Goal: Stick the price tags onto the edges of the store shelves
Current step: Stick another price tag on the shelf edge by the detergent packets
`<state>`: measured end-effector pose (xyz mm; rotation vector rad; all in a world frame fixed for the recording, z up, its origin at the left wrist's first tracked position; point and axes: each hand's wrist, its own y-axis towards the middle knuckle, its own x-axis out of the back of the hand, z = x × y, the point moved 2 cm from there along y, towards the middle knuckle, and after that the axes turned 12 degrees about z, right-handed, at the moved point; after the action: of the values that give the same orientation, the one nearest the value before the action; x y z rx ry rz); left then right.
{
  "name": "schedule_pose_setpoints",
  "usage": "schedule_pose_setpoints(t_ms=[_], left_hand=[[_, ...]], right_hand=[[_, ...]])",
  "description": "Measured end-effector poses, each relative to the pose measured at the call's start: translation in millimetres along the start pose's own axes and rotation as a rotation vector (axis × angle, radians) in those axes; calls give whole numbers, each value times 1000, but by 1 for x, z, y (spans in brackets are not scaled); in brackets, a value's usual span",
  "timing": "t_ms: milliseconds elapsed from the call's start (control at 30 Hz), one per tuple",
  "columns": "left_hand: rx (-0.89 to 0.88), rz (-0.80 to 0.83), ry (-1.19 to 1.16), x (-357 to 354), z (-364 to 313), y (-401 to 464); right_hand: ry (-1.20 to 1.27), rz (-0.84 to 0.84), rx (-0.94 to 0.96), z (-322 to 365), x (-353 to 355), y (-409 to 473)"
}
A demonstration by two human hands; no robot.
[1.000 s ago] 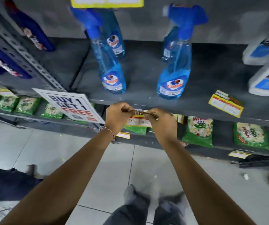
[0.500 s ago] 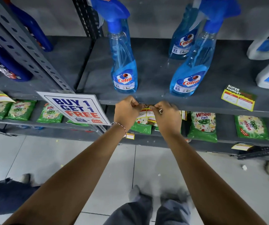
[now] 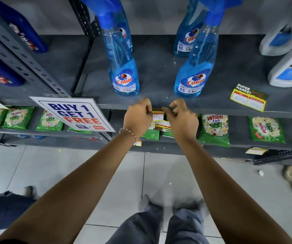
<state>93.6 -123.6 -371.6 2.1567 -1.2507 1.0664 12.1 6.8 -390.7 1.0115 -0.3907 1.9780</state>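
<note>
A small yellow and white price tag (image 3: 157, 115) marked "80" hangs at the front edge of the grey shelf (image 3: 212, 110). My left hand (image 3: 138, 117) pinches its left side. My right hand (image 3: 182, 117) pinches its right top corner. More tags (image 3: 162, 125) dangle just below it, partly hidden behind my right hand. Both hands are just below the shelf lip, between two blue Colin spray bottles (image 3: 124, 67) (image 3: 194, 67). Another price tag (image 3: 249, 99) lies flat on the shelf at the right.
A "BUY 1 GET 1 FREE" sign (image 3: 74, 113) sticks out at the left by the slotted upright (image 3: 27, 62). Green Wheel packets (image 3: 214, 129) fill the lower shelf. White bottles (image 3: 289, 67) stand at the right. Another person's leg (image 3: 2, 208) is at lower left.
The view has closed in on the shelf. My hands have spread slightly apart, and the tag now hangs visible between them at the shelf lip.
</note>
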Motion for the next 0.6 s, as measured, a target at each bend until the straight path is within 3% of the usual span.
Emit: schedule_pose_setpoints(t_ms=[200, 367, 467, 600], left_hand=[[-167, -3, -137, -35, -75, 12], [-286, 96, -284, -90, -162, 35], [-116, 182, -366, -121, -203, 63], [147, 201, -450, -142, -223, 107]], right_hand=[[148, -144, -80, -41, 63, -4], [209, -259, -223, -103, 137, 2], [201, -273, -242, -145, 171, 13], [187, -65, -315, -187, 190, 30]])
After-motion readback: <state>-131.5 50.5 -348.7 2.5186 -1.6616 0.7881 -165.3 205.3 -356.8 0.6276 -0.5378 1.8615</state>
